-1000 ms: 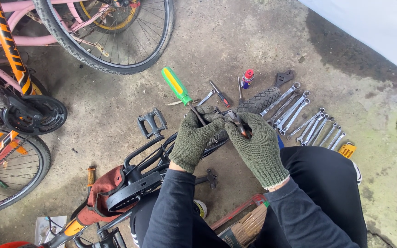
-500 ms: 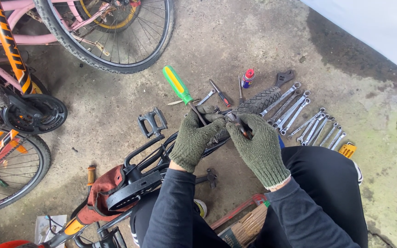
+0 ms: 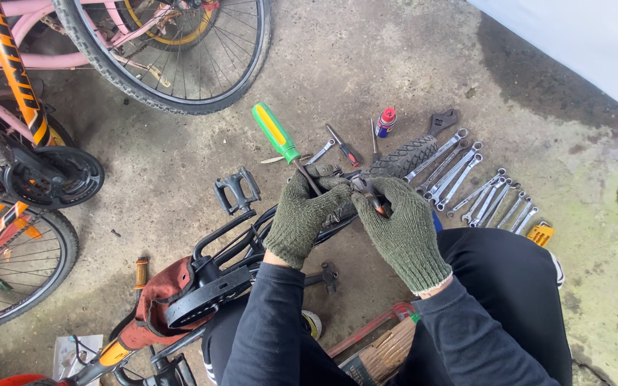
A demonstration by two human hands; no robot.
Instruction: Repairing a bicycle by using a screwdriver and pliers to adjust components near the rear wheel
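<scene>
Head view: your left hand point(image 3: 303, 214) clamps the black bicycle frame point(image 3: 244, 239) near centre, steadying it; your right hand point(image 3: 402, 232) pinches a small tool point(image 3: 368, 194) against it. Wrenches point(image 3: 466, 182) lie in a row far right, within reach.

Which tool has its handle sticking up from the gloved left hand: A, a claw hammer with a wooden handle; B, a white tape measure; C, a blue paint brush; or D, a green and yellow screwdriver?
D: the green and yellow screwdriver rises from the left hand, its shaft running down into the gloved fingers.
</scene>
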